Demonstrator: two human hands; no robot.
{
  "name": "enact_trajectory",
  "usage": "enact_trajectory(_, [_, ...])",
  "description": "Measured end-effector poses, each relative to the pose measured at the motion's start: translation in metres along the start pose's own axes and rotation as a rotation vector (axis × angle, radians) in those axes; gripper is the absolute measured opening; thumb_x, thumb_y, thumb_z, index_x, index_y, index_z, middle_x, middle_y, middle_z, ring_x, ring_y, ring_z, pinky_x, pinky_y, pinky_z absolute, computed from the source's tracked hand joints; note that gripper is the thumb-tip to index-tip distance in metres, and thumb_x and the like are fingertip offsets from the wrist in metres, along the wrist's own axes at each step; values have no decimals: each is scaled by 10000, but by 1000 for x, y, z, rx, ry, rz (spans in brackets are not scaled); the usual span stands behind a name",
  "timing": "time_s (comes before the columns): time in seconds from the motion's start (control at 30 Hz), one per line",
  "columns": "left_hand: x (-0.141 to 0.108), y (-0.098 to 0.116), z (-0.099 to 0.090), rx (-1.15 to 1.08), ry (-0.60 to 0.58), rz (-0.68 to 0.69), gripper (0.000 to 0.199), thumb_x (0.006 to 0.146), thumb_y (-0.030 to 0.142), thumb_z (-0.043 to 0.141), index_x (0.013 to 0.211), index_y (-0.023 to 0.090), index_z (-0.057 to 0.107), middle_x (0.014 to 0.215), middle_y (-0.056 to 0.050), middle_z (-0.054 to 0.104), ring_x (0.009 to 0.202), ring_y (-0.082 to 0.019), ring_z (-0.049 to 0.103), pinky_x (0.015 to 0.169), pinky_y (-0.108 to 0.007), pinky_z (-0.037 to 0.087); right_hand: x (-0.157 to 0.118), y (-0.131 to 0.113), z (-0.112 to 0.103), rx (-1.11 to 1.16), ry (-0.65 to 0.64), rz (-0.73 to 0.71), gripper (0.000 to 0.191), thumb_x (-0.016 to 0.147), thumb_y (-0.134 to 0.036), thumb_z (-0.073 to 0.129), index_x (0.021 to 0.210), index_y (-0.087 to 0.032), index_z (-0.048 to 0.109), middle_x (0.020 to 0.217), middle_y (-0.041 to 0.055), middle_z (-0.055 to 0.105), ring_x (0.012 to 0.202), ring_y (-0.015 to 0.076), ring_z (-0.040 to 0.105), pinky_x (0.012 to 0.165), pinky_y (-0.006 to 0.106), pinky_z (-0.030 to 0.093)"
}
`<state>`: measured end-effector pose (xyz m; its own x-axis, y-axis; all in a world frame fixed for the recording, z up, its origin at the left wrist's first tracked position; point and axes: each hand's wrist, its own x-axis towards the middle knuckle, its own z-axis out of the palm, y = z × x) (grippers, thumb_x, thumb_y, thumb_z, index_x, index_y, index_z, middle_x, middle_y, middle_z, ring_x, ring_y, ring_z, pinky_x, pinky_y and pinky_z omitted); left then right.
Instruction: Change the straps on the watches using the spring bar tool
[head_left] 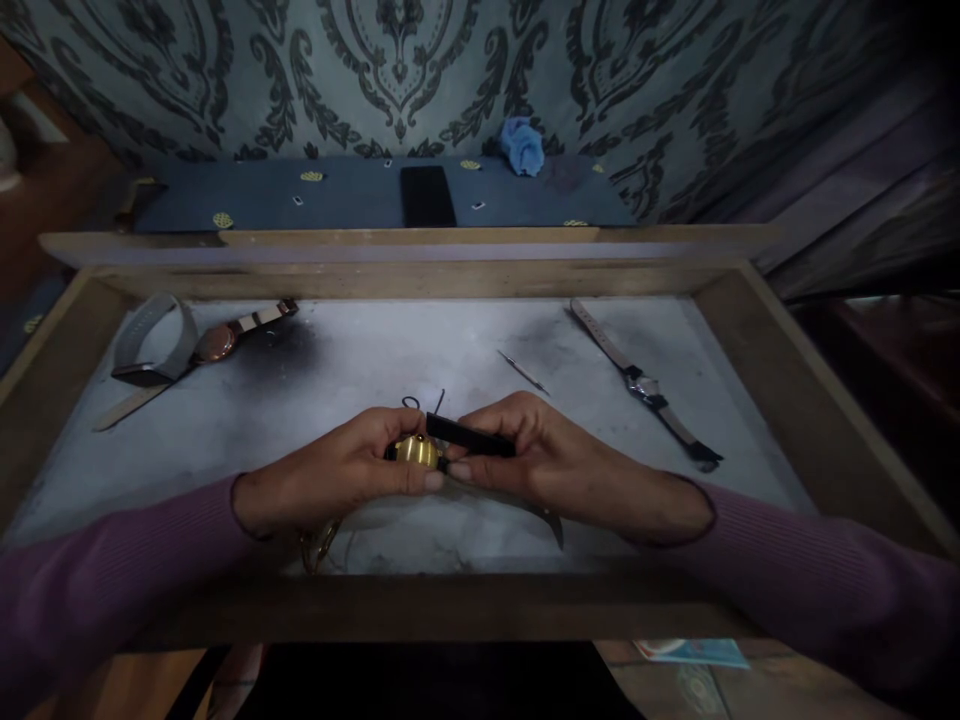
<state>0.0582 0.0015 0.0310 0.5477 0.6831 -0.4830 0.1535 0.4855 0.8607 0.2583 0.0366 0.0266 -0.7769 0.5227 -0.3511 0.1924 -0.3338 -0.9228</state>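
Near the front of the shallow tray, my left hand (341, 462) is closed around a gold watch (418, 452), thumb and fingers on its case. My right hand (559, 468) pinches a flat black strap-like piece (469, 437) against the watch's right side. Below the right hand a dark, pointed strap end (553, 527) sticks out. Part of a gold chain-like band (321, 545) shows under my left wrist; the hand hides where it leads. Just beyond my fingertips lie a small black ring (410, 402) and a thin dark pin-like tool (439, 402).
A wooden-rimmed tray (480, 280) surrounds the work. At its left lie a grey-banded watch (161, 345) and a brown-faced watch (217, 343); at right, a strapped watch (645, 387) and a thin metal tool (523, 371). Behind are a black phone-like slab (427, 195) and blue cloth (523, 147).
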Motion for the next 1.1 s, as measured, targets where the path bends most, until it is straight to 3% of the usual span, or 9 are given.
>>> enact_trajectory(0.43, [1, -1, -4, 101, -96, 67, 329, 814, 289, 647, 1116, 173, 590, 926, 0, 551, 824, -119, 478, 726, -238, 390, -1, 0, 1, -7, -10, 53, 200, 792, -279, 663, 697, -109, 614, 593, -37, 457, 517, 44, 311, 486, 208, 264])
enact_trajectory(0.67, [2, 7, -6, 149, -156, 87, 144, 804, 255, 617, 876, 161, 534, 733, 46, 430, 644, -76, 367, 597, -203, 346, -2, 2, 2, -51, -16, 40, 222, 815, -305, 650, 777, -86, 644, 586, -45, 436, 512, 39, 315, 457, 189, 245])
enact_trajectory(1.1, [1, 13, -11, 246, -205, 64, 176, 795, 271, 613, 779, 175, 467, 669, 63, 364, 595, -72, 318, 564, -204, 316, 0, 3, 4, -51, 17, 33, 218, 800, -307, 677, 814, -89, 684, 615, -22, 526, 531, 50, 385, 481, 188, 325])
